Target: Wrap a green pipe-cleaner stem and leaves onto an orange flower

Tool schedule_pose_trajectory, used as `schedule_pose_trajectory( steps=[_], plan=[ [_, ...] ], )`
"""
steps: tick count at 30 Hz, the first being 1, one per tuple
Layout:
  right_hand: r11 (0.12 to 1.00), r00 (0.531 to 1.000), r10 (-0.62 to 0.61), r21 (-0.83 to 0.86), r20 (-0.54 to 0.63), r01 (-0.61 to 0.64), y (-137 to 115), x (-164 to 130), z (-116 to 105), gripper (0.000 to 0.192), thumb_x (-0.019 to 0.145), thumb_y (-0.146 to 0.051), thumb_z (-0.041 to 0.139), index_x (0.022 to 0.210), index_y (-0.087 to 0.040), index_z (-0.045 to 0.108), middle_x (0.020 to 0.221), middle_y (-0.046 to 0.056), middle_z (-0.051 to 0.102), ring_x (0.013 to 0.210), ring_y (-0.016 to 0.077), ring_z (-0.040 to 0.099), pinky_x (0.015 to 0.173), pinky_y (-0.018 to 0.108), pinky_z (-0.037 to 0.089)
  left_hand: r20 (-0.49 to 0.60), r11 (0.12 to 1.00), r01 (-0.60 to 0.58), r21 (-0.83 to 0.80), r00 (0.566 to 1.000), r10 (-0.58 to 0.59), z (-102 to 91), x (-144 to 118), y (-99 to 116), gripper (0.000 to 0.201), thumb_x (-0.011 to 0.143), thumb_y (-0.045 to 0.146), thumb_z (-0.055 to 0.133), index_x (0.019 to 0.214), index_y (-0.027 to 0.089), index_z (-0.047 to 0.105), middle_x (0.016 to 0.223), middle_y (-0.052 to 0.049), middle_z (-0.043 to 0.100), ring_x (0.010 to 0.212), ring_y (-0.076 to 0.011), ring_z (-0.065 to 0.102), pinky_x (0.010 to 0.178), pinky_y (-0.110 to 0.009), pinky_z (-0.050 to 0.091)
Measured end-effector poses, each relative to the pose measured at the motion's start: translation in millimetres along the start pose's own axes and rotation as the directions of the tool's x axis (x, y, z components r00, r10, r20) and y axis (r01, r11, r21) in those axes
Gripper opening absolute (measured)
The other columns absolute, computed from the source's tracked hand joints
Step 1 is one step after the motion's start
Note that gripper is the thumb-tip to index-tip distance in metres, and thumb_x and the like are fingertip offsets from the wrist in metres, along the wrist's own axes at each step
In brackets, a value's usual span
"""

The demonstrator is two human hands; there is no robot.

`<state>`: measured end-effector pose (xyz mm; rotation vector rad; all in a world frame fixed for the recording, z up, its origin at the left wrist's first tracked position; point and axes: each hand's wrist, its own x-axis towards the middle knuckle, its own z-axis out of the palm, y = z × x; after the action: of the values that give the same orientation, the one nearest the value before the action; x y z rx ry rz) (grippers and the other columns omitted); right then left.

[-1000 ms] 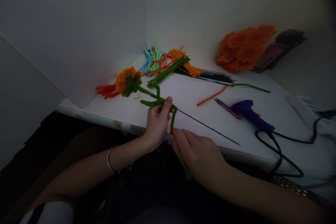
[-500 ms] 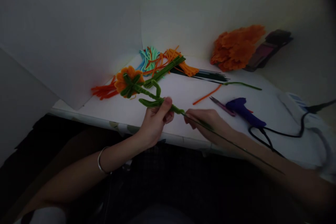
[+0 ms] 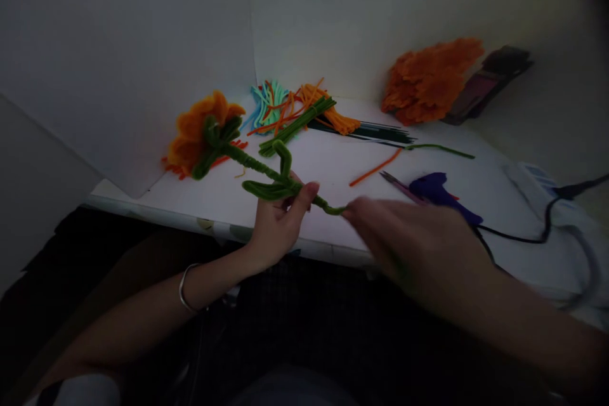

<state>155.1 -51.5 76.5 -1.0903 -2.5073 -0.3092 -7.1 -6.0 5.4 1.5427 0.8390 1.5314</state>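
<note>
Orange pipe-cleaner flower [image 3: 197, 127] raised above the table [image 3: 333, 171]. Left hand [image 3: 278, 219] pinches its green stem [image 3: 266, 172] at the leaf loops, thumb on top, wrist bent up. Right hand [image 3: 423, 247], blurred, fingertips closed at the stem's lower end; how tightly cannot be told. Purple glue gun [image 3: 440, 193] lies just behind

Pipe-cleaner flower held over the counter's near edge

The left hand [image 3: 278, 219] pinches the green stem [image 3: 266, 174] of the orange flower [image 3: 197, 127]; the blurred right hand [image 3: 419, 247] meets the stem's loose end (grip unclear). A purple glue gun [image 3: 440, 193] lies near the counter's [image 3: 342, 171] right edge.
</note>
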Motion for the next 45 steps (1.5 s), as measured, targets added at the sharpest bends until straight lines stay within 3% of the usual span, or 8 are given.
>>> schedule_pose_trajectory(
  steps=[5, 9, 14, 21, 26, 31, 37, 45],
  plan=[
    [0.909, 0.955, 0.112, 0.361, 0.275, -0.211, 48, 12, 12, 0.033, 0.092, -0.036, 0.034, 0.066, -0.018, 0.045, 0.055, -0.003, 0.045, 0.048, 0.0077, 0.039, 0.048, 0.021, 0.029, 0.111, 0.927, 0.158, -0.339, 0.986, -0.127, 4.8, -3, 5, 0.038, 0.083, 0.043, 0.053, 0.056, 0.016, 0.047, 0.057, 0.003, 0.04, 0.05, -0.0059, 0.033, 0.047, -0.023, 0.026],
    [0.707, 0.902, 0.089, 0.611, 0.424, -0.357, 35, 0, 54, 0.04, 0.095, -0.036, 0.025, 0.062, -0.017, 0.039, 0.053, -0.004, 0.04, 0.048, 0.0066, 0.038, 0.047, 0.019, 0.031, 0.017, 0.842, 0.244, -0.482, 0.963, -0.269, 10.4, -2, 3, 0.038, 0.079, 0.042, 0.059, 0.055, 0.016, 0.044, 0.053, 0.005, 0.037, 0.048, -0.005, 0.03, 0.045, -0.021, 0.023],
    [0.905, 0.99, 0.055, 0.411, 0.133, -0.106, -13, -21, 76, 0.03, 0.093, -0.023, 0.028, 0.071, -0.015, 0.045, 0.058, 0.001, 0.05, 0.05, 0.0092, 0.044, 0.049, 0.022, 0.033, -0.138, 0.915, 0.208, -0.347, 0.953, -0.269, 10.5, -1, -5, 0.036, 0.079, 0.04, 0.058, 0.056, 0.016, 0.044, 0.052, 0.005, 0.04, 0.048, -0.0054, 0.033, 0.045, -0.021, 0.027],
    [0.998, 1.0, -0.022, -0.055, -0.022, 0.021, -15, -14, 17, 0.028, 0.09, -0.021, 0.04, 0.062, -0.017, 0.044, 0.048, -0.002, 0.045, 0.042, 0.0095, 0.041, 0.045, 0.025, 0.022, -0.006, 0.999, 0.044, 0.018, 0.999, -0.044, 1.4, 1, -3, 0.032, 0.084, 0.032, 0.052, 0.056, 0.017, 0.046, 0.055, 0.003, 0.04, 0.053, -0.0075, 0.038, 0.053, -0.024, 0.032],
    [0.945, 0.959, 0.213, 0.21, 0.189, -0.252, 38, -1, 2, 0.034, 0.09, -0.038, 0.038, 0.066, -0.018, 0.049, 0.051, -0.003, 0.043, 0.044, 0.0078, 0.037, 0.045, 0.022, 0.025, 0.157, 0.975, 0.122, -0.186, 0.983, -0.093, 2.4, -1, 0, 0.035, 0.085, 0.036, 0.05, 0.056, 0.016, 0.047, 0.056, 0.003, 0.04, 0.052, -0.0068, 0.038, 0.049, -0.023, 0.03],
    [0.665, 0.871, 0.175, 0.597, 0.459, -0.449, 40, -3, 42, 0.042, 0.093, -0.041, 0.027, 0.061, -0.018, 0.041, 0.052, -0.004, 0.038, 0.047, 0.0072, 0.036, 0.044, 0.02, 0.029, 0.1, 0.835, 0.276, -0.476, 0.96, -0.26, 10.0, -2, 3, 0.037, 0.079, 0.04, 0.059, 0.055, 0.016, 0.045, 0.055, 0.005, 0.038, 0.047, -0.0045, 0.033, 0.043, -0.021, 0.026],
    [0.959, 0.995, 0.084, 0.267, 0.06, -0.097, -17, -27, 73, 0.033, 0.093, -0.023, 0.028, 0.068, -0.015, 0.047, 0.054, 0.0, 0.05, 0.046, 0.0094, 0.045, 0.046, 0.023, 0.031, -0.15, 0.937, 0.184, -0.298, 0.96, -0.236, 9.4, -2, -7, 0.034, 0.08, 0.036, 0.059, 0.055, 0.016, 0.047, 0.053, 0.004, 0.042, 0.049, -0.0051, 0.038, 0.046, -0.02, 0.032],
    [0.992, 0.995, 0.098, 0.078, 0.02, -0.099, 6, -8, 6, 0.032, 0.09, -0.026, 0.039, 0.06, -0.017, 0.043, 0.047, -0.003, 0.041, 0.041, 0.0075, 0.035, 0.043, 0.025, 0.023, 0.071, 0.997, 0.056, -0.048, 0.996, -0.052, 0.2, -2, -2, 0.036, 0.085, 0.034, 0.05, 0.054, 0.017, 0.047, 0.059, 0.002, 0.04, 0.054, -0.0077, 0.039, 0.052, -0.024, 0.032]
  ],
)
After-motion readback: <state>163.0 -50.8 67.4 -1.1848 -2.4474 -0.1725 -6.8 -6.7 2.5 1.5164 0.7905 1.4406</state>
